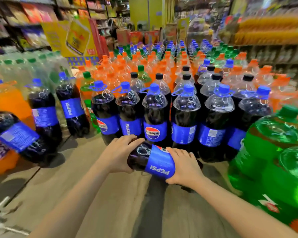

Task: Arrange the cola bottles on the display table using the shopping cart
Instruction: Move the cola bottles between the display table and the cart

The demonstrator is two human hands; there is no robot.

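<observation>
A large cola bottle (151, 160) with a blue Pepsi label lies tilted over the display table (96, 194). My left hand (122, 153) grips its dark body on the left. My right hand (182, 167) holds its other end, fingers wrapped over the label. Just behind it stands a row of upright cola bottles (155, 117) with blue caps. More cola bottles (43, 114) stand at the left, and one (15, 134) leans over at the far left. No shopping cart is in view.
Orange soda bottles (144, 66) fill the table behind the cola rows. Green soda bottles (272, 152) stand close on the right, and an orange bottle (5, 103) sits at the far left. Bare table surface lies in front. Store shelves (24, 23) line the background.
</observation>
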